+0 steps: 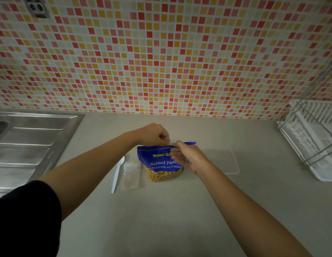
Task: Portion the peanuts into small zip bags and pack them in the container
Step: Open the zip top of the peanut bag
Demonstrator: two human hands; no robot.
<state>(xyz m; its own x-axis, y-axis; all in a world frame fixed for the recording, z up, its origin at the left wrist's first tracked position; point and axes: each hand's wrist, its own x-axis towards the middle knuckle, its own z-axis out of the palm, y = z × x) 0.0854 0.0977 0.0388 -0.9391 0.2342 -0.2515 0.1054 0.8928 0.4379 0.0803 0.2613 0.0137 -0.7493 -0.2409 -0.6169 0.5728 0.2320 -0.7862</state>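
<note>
A blue bag of salted peanuts (157,160) stands upright on the counter, its clear lower part showing the nuts. My left hand (154,135) pinches the bag's top edge from behind. My right hand (187,156) pinches the same top edge at the front right and covers part of the label. Left of the bag lies a small stack of clear zip bags (131,175), and beside them a white plastic spoon (117,175). A clear, shallow plastic container (224,162) sits flat on the counter to the right of the bag.
A steel sink drainboard (27,145) takes up the counter's left side. A white dish rack with a wire frame (313,138) stands at the right. The mosaic-tiled wall (161,52) rises behind the beige counter (161,219).
</note>
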